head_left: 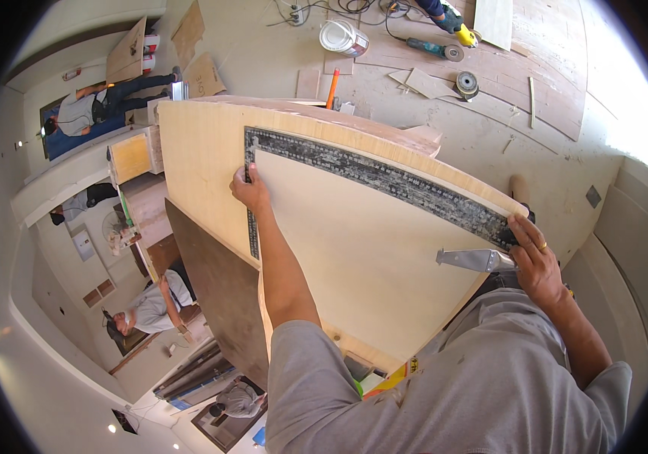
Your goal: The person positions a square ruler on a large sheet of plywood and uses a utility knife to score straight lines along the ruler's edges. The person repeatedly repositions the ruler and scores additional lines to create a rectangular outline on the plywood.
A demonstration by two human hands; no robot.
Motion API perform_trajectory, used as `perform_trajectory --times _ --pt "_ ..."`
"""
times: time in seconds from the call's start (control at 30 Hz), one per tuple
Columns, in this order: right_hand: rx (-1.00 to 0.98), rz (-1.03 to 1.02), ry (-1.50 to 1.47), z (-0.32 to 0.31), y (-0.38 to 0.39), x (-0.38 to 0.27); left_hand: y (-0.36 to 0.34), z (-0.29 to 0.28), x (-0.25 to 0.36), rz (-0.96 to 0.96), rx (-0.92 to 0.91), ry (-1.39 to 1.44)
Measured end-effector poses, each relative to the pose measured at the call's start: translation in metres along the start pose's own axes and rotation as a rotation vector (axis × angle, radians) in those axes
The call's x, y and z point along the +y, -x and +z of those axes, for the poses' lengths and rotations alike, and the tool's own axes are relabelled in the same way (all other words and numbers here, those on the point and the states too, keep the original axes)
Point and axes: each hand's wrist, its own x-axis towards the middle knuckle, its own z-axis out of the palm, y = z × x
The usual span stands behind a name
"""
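Observation:
A dark metal framing square (pixel 377 175), scuffed and marked with rulings, lies on a pale sheet (pixel 354 234) over a light wooden board (pixel 203 144). My left hand (pixel 251 191) grips its short arm near the corner, the thumb on top. At the far end of the long arm, the fingers of my right hand (pixel 537 261) press on the metal. That same hand holds a silver scoring knife (pixel 469 259), a flat tool with a small hooked tip pointing left over the sheet.
A brown panel (pixel 218 280) adjoins the board's left side. Beyond the far edge are a white bucket (pixel 341 38), an angle grinder (pixel 434 49), a round reel-like object (pixel 466 85) and wood offcuts. A co-worker's yellow-gloved hand (pixel 464 34) shows there; other people (pixel 154 303) are at left.

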Motion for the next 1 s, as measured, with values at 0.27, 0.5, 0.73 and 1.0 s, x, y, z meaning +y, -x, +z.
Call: perform_trajectory --times 0.27,0.5,0.73,1.0 --pt "-0.003 -0.006 -0.002 0.0 0.001 0.001 0.002 -0.004 0.002 0.005 0.03 -0.03" --pt "-0.036 0.002 -0.033 -0.002 0.007 0.003 -0.012 0.0 -0.015 -0.002 -0.162 0.084" --pt "0.002 -0.036 -0.053 0.001 0.009 0.006 -0.018 0.002 -0.029 -0.048 -0.146 0.166" --pt "0.016 -0.003 -0.029 0.004 0.014 0.002 -0.017 0.0 -0.01 -0.07 -0.199 0.141"
